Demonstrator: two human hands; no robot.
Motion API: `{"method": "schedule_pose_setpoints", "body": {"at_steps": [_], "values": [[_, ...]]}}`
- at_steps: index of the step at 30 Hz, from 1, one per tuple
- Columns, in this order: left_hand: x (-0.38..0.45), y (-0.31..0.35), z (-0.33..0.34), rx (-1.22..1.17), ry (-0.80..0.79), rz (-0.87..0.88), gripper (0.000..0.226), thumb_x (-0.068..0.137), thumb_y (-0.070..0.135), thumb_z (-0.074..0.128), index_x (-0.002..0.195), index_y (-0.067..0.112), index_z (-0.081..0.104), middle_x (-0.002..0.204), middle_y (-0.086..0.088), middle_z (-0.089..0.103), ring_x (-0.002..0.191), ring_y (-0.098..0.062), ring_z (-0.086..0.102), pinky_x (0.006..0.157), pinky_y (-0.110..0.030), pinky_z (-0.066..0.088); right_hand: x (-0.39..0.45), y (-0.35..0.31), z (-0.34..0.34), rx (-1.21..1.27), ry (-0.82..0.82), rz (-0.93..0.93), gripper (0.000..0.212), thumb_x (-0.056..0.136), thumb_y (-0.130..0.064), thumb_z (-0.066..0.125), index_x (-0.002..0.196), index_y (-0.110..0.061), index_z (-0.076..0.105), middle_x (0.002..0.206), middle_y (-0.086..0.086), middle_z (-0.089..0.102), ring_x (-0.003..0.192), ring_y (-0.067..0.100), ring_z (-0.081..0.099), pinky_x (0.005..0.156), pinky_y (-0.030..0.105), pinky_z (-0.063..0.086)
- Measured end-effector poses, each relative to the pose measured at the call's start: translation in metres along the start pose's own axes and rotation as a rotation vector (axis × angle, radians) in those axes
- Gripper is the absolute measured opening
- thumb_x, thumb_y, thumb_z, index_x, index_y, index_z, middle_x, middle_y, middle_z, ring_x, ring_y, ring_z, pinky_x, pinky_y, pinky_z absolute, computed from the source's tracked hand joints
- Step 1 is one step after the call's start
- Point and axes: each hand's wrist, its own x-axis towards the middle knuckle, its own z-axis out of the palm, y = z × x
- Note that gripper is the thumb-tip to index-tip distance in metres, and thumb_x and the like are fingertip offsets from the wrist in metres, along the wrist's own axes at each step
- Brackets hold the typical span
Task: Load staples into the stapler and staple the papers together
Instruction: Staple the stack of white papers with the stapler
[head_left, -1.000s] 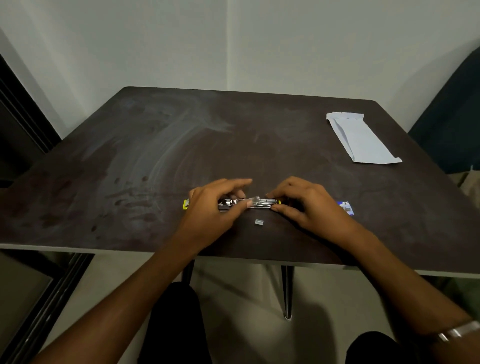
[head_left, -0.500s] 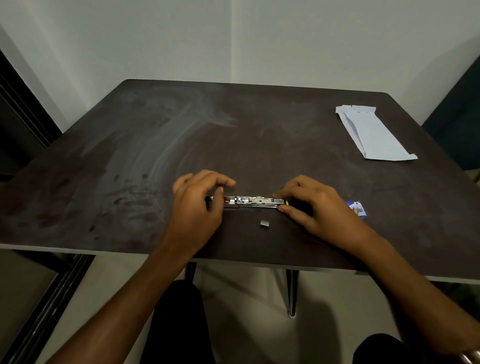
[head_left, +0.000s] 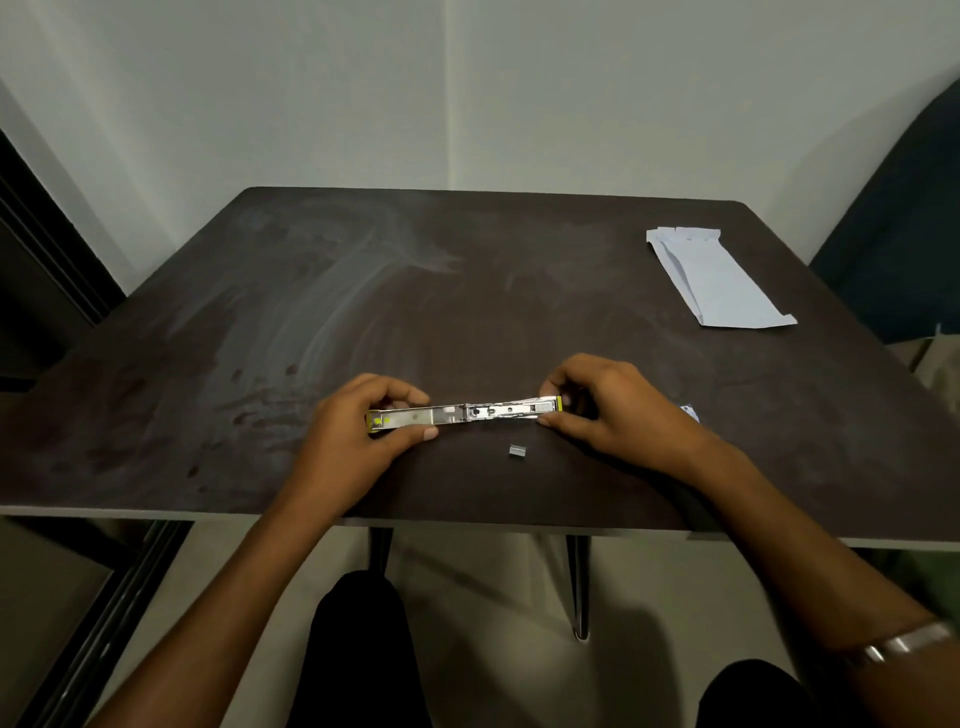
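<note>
Lying opened out flat near the front edge of the table (head_left: 156, 395), the stapler (head_left: 464, 413) is being held at both ends. Its left, yellow-tipped end is being pinched between thumb and curled fingers of the left hand (head_left: 353, 436); its right end is being gripped by the right hand (head_left: 613, 410), whose palm is hiding the tip. A small blue item (head_left: 690, 413) is being largely covered by that wrist and cannot be identified. A short staple strip (head_left: 516, 450) is lying just in front of the stapler. The folded papers (head_left: 719, 278) are resting well apart, at the far right. The dark tabletop is showing pale smears; plain walls are meeting behind it.
</note>
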Motion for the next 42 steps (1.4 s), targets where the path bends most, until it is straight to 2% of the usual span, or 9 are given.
{"method": "schedule_pose_setpoints", "body": {"at_steps": [4,9,14,20,22,28,34,38,42], "values": [[-0.001,0.0,0.001,-0.165,0.03,-0.015,0.032,0.063,0.019,0.086,0.089,0.028,0.069,0.082,0.004,0.065,0.073,-0.005,0.061,0.069,-0.009,0.048,0.006,-0.004,-0.008,0.018,-0.045,0.034,0.012,0.083,-0.025,0.072,0.094,-0.022,0.068,0.075,-0.006,0.063,0.07,0.008,0.059,0.065,0.022,0.049],[-0.001,0.014,0.012,-0.264,0.052,0.096,0.023,0.065,0.019,0.085,0.082,0.02,0.07,0.091,0.004,0.066,0.079,-0.004,0.066,0.072,-0.014,0.052,0.006,-0.019,-0.006,0.153,0.054,0.097,0.021,0.082,-0.015,0.072,0.102,-0.021,0.069,0.09,0.001,0.069,0.079,0.019,0.066,0.076,0.028,0.054],[0.001,0.026,0.03,-0.306,0.014,0.13,0.025,0.065,0.012,0.085,0.086,0.018,0.072,0.091,0.01,0.062,0.08,-0.018,0.064,0.072,-0.022,0.053,0.005,-0.038,0.001,0.434,0.135,0.16,0.024,0.083,-0.008,0.072,0.103,-0.019,0.068,0.078,-0.01,0.064,0.064,-0.004,0.057,0.068,0.011,0.047],[0.005,0.027,0.04,-0.322,0.11,0.096,0.029,0.065,0.012,0.085,0.084,0.025,0.067,0.084,-0.001,0.067,0.075,-0.023,0.067,0.069,-0.024,0.055,-0.003,-0.052,0.017,0.539,0.18,0.103,0.027,0.09,-0.01,0.064,0.116,-0.015,0.067,0.114,0.002,0.062,0.103,0.001,0.062,0.088,0.013,0.048],[0.005,0.027,0.043,-0.373,0.093,0.046,0.029,0.064,0.015,0.086,0.081,0.022,0.064,0.074,-0.008,0.069,0.068,-0.022,0.067,0.066,-0.027,0.055,-0.006,-0.053,0.024,0.61,0.18,0.111,0.033,0.094,-0.016,0.059,0.127,-0.018,0.061,0.121,0.001,0.062,0.112,0.002,0.06,0.092,0.015,0.046],[0.008,0.027,0.051,-0.401,0.077,0.031,0.032,0.063,0.007,0.081,0.073,0.027,0.059,0.073,0.012,0.068,0.065,-0.001,0.065,0.058,-0.021,0.052,-0.008,-0.057,0.043,0.635,0.153,0.096,0.08,0.083,-0.033,0.071,0.147,-0.03,0.023,0.13,-0.011,0.056,0.119,0.006,0.058,0.103,0.031,0.045],[0.009,0.031,0.063,-0.441,0.086,0.076,0.034,0.057,0.008,0.083,0.068,0.018,0.053,0.074,0.012,0.063,0.073,-0.001,0.064,0.064,-0.018,0.053,-0.001,-0.062,0.049,0.625,0.284,0.077,0.056,0.082,-0.033,0.071,0.124,-0.019,0.036,0.124,-0.004,0.061,0.114,0.007,0.061,0.097,0.037,0.052],[0.01,0.027,0.065,-0.529,0.046,0.069,0.041,0.057,-0.004,0.086,0.067,0.015,0.051,0.083,0.009,0.07,0.095,0.001,0.069,0.071,-0.013,0.054,-0.001,-0.062,0.048,0.614,0.284,0.054,0.055,0.085,-0.03,0.07,0.131,-0.028,0.041,0.119,-0.008,0.064,0.11,0.005,0.064,0.093,0.024,0.051],[0.01,0.028,0.064,-0.534,0.015,0.039,0.037,0.06,-0.008,0.083,0.068,0.012,0.052,0.083,0.01,0.073,0.094,0.002,0.069,0.068,-0.013,0.054,-0.001,-0.06,0.048,0.65,0.275,0.041,0.057,0.085,-0.03,0.07,0.134,-0.029,0.042,0.121,-0.008,0.064,0.112,0.008,0.063,0.096,0.03,0.052]]}}
